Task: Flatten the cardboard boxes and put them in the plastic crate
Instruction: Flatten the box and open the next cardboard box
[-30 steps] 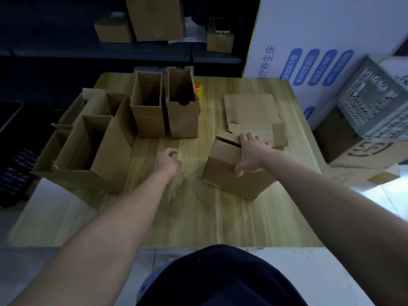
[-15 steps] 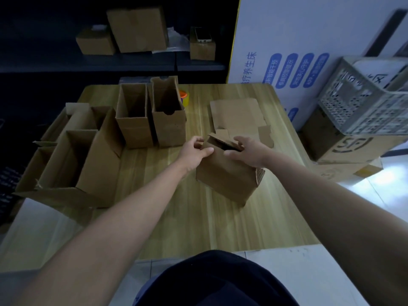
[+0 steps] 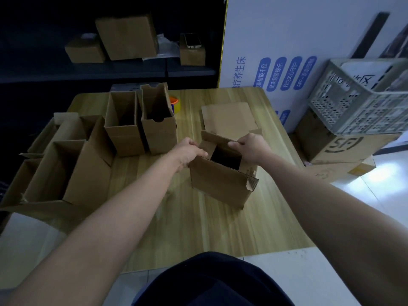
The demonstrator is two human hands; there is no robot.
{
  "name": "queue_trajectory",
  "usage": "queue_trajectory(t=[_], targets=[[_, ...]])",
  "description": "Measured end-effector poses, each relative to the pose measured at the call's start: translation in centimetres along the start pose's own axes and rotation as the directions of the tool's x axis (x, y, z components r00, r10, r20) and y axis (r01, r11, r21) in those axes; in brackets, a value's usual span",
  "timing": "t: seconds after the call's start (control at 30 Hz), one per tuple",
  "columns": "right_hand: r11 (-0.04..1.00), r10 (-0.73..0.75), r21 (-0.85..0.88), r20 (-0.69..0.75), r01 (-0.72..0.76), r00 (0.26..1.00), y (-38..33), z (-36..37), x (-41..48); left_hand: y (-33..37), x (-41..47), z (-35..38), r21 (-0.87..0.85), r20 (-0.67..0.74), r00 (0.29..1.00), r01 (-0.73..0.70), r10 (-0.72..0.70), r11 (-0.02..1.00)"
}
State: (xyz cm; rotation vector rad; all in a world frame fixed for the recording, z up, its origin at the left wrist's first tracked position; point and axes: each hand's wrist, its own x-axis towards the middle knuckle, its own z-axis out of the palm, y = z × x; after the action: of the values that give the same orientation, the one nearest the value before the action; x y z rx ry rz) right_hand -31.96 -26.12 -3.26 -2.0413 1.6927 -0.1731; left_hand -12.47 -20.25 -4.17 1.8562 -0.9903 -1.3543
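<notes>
At the bottom edge is the person's dark garment (image 3: 209, 281). Two bare forearms reach over the light wooden table (image 3: 198, 230) to one small brown cardboard box (image 3: 218, 184). It stands upright on the table with its top open and its inside dark.

The left hand (image 3: 187, 152) grips the box's left top edge, fingers curled over the rim by a raised flap. The right hand (image 3: 251, 149) holds the far-right top edge, with thumb and fingers closed on the cardboard.

To the left of this box lie larger open brown cartons (image 3: 66, 164), tipped on their sides at the table's edge. There appear to be two, though the overlapping flaps make the count uncertain.

Beyond the box and to its left stand two tall narrow brown boxes side by side, both open-topped: one (image 3: 123, 129) farther left, and one (image 3: 157, 129) with a notched front. One orange-and-yellow tape roll (image 3: 176, 104) shows behind the notched box.

Directly behind the held box lies one flattened brown cardboard sheet (image 3: 227, 117).

To the right of the box, off the table, one grey perforated plastic crate (image 3: 362, 100) sits tilted on a printed brown carton (image 3: 344, 146).

Farthest back, a dark shelf (image 3: 132, 70) carries three brown boxes. A pale phone (image 3: 192, 40) lies on the right-hand one.
</notes>
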Motion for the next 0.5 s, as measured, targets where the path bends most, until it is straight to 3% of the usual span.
queue_trajectory(t=[0.13,0.33,0.4,0.5], targets=[[1.0,-0.029,-0.007,-0.022,0.029,0.999,-0.6,-0.2,0.2,1.9,0.3,-0.2,0.193,-0.067,0.993,0.108,-0.097,0.975],[0.992,-0.12,-0.048,-0.053,0.117,0.991,-1.3,-0.3,0.0,2.1,0.9,0.7,0.542,-0.131,0.99,0.111,-0.047,0.833],[0.99,-0.136,-0.045,-0.056,0.134,0.989,-1.3,-0.3,0.0,2.2,0.9,0.9,0.6,-0.159,0.987,0.086,0.013,0.795],[0.995,-0.097,-0.047,-0.101,0.093,0.99,-1.1,-0.4,0.1,1.7,1.1,1.0,0.572,-0.205,0.975,0.05,0.084,0.819]])
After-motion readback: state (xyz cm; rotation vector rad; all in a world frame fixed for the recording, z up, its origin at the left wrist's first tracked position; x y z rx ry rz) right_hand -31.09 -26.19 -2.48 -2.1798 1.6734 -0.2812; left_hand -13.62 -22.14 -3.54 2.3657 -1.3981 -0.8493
